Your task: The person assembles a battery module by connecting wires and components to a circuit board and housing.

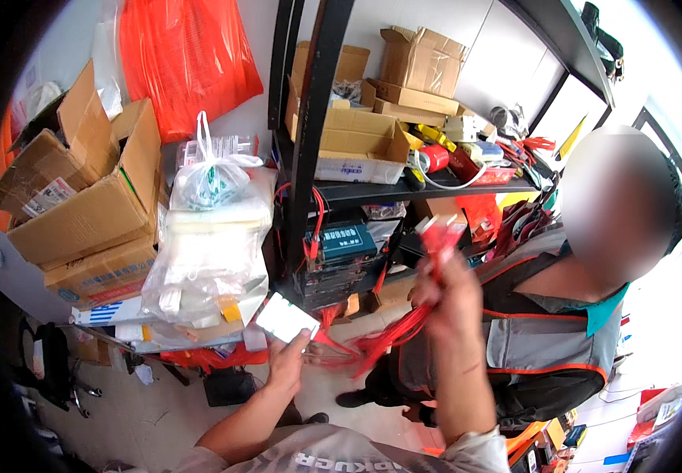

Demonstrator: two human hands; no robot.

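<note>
My left hand (286, 364) holds a phone (286, 318) with a bright white screen, thumb on its near edge. In my right hand (453, 303), raised higher and blurred by motion, is a bundle of red cables (395, 329). Pale connector ends (440, 230) stick up above that fist. The cables loop down from it toward the left hand, and some red strands show just beside the phone; whether the left hand also grips them I cannot tell.
A person (546, 331) in a grey vest stands close on the right. Ahead is a black metal shelf (459, 189) with tools, cartons and stacked batteries (346, 243). Cardboard boxes (96, 181) and plastic-wrapped packs (211, 252) fill the left. A black office chair (53, 359) is at lower left.
</note>
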